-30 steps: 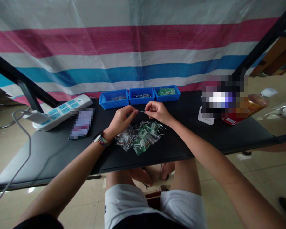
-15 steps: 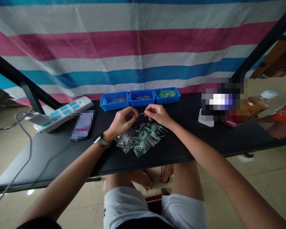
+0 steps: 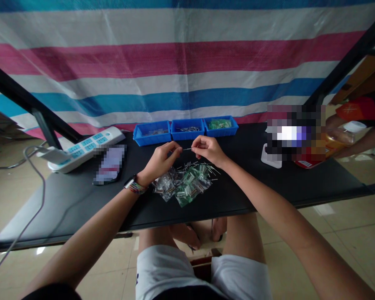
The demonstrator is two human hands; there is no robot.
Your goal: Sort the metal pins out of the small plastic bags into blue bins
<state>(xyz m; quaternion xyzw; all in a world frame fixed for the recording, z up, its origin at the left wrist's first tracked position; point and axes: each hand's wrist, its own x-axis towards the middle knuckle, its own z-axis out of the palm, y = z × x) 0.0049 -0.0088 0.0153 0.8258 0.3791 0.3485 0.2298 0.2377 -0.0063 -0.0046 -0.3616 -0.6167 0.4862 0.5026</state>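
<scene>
My left hand [image 3: 163, 159] and my right hand [image 3: 208, 150] are raised over the table, fingertips facing each other. Between them runs a thin metal pin [image 3: 186, 148], pinched at one end by each hand. Just below lie loose metal pins [image 3: 215, 170], beside clear plastic bags [image 3: 166, 183] and green-tinted bags [image 3: 187, 189] holding small parts. Behind the hands stand three blue bins in a row: the left bin [image 3: 153, 141] has clear bags in it, the middle bin [image 3: 187, 135] metal pins, the right bin [image 3: 221, 132] green bags.
On the left of the black table [image 3: 90, 208] are a power strip [image 3: 86, 148] with a plugged-in cable and a phone [image 3: 110, 164]. To the right stand a white object [image 3: 271, 161], a blurred-out item and a bottle [image 3: 342, 135]. A striped sheet [image 3: 181, 58] hangs behind. Another person's arm [image 3: 367, 141] shows at right.
Both hands keep their pinch on the pin, almost unmoved. The view has shifted slightly. At the far right, more of another person's arm and red-and-black clothing has come into view.
</scene>
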